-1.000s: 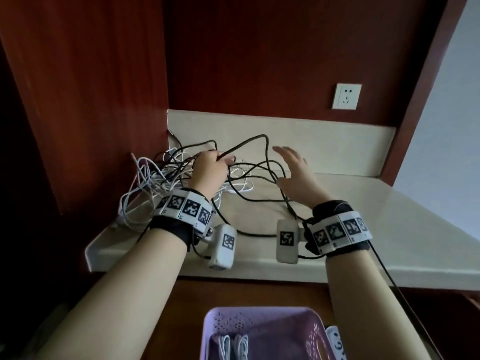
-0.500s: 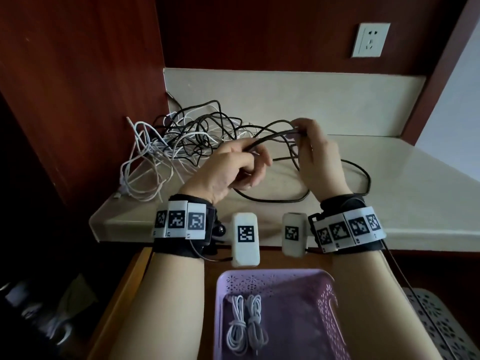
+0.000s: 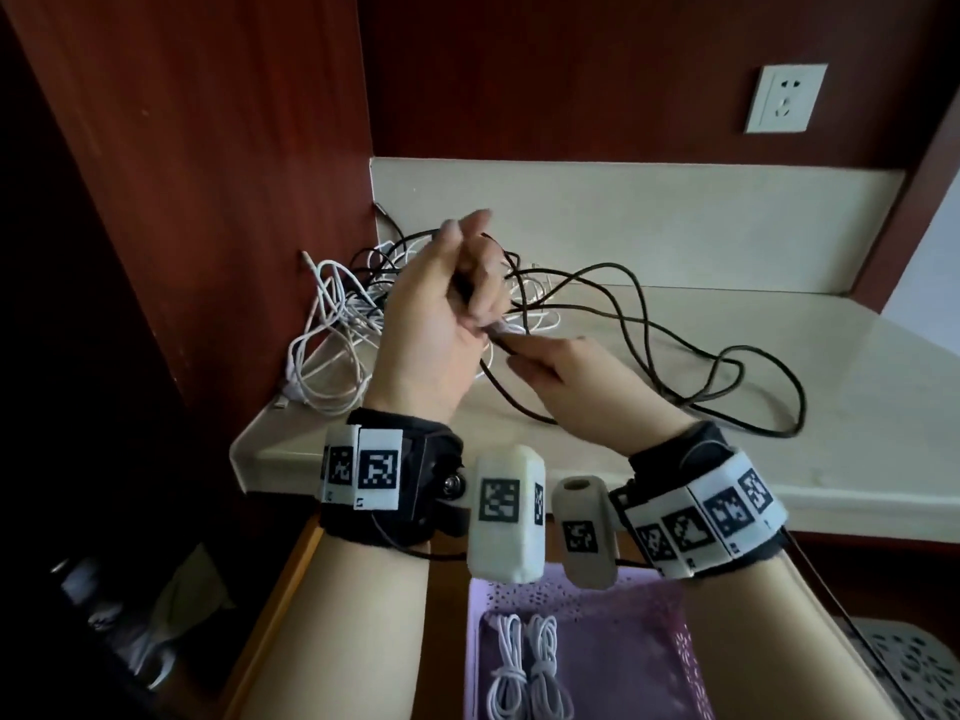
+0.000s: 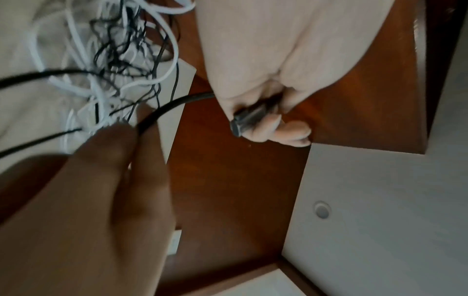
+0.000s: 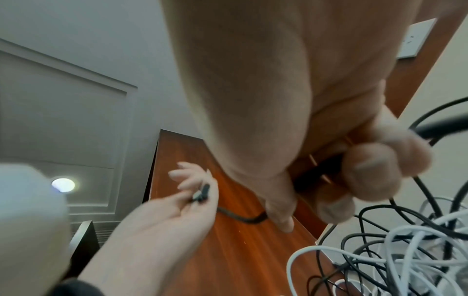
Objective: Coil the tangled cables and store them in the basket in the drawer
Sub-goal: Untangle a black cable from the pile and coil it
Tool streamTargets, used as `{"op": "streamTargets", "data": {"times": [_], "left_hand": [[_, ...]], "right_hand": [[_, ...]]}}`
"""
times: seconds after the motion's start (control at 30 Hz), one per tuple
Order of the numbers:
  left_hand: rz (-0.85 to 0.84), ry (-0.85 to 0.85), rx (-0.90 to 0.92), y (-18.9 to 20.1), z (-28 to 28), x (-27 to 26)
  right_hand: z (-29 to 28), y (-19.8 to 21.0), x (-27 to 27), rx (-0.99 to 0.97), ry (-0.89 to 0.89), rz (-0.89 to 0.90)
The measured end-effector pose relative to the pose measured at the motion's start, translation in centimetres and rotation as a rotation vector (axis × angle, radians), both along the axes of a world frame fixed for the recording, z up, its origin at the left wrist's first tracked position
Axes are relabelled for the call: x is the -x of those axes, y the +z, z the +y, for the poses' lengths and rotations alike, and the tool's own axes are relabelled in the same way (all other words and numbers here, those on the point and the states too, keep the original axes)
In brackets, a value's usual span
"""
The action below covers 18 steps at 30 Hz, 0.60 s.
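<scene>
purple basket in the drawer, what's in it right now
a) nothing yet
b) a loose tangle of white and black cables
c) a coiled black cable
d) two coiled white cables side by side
d: the head view shows two coiled white cables lying side by side in the purple basket, while the black cable is held over the counter by the left hand and right hand.

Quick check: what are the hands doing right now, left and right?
Left hand: closed, gripping the plug end of the black cable.
Right hand: closed, pinching the same black cable.
</scene>
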State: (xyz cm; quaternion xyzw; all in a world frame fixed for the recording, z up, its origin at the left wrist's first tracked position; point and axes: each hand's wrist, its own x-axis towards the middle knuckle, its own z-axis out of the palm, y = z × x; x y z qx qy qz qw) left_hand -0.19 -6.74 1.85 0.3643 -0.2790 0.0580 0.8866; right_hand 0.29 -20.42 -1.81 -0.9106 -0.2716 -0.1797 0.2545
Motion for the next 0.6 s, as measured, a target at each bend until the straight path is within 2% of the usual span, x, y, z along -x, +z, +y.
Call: {"op": "streamTargets", "data": {"times": [0.13,0.23,0.3,0.37,0.43,0.5,0.6], "left_hand": [[0.010,0.390,0.179,-0.2,3.3,-1.0],[0.020,0.894,0.094,-0.1,4.5,-0.9],[-0.015,1.098,0.060,0.0,5.1,-0.6],[-0.034,1.119,0.082,0.2,5.3,-0.5],[0.010,1.051,0.177,0.3,5.2,-0.6],[0.071,0.959,0.268,0.1,5.0,-1.1],[0.192,0.966,0.277,0.1,4.4,-1.5]], "right_hand": [[-0.9,0.1,-0.2,-0.080,0.052,0.173],[-2.4,0.0,-0.4,0.036,-0.015,0.267],[-3.8,0.2,-0.7,0.061,-0.096,0.268],[-4.9,0.8,-0.5,-0.042,-0.143,0.205],[-5.7,1.6,0.1,-0.178,-0.132,0.161],[-6.1,2.4,0.9,-0.236,-0.063,0.205],[-6.6,3.3,1.9,-0.270,0.106,0.274]]}}
